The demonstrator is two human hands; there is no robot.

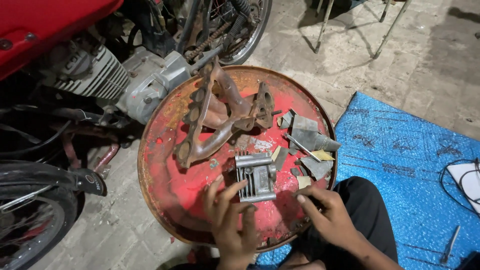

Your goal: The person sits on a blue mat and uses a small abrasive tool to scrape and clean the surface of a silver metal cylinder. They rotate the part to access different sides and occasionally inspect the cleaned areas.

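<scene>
A small finned grey metal engine part (256, 176) lies on a round, rusty red metal tray (172, 192). My left hand (231, 220) rests on the tray just left of and below the part, fingers spread, fingertips touching its left edge. My right hand (327, 216) is on the tray at the lower right of the part, fingers bent down, its index tip close to the part's corner. Neither hand holds anything. A rusty brown exhaust manifold (212, 117) sits at the back of the tray.
Grey metal scraps and gasket pieces (307, 142) litter the tray's right side. A red motorcycle (75, 70) with its engine and wheels stands at left. A blue mat (415, 175) lies at right with a tool (450, 245) and a cable. Chair legs (350, 25) stand behind.
</scene>
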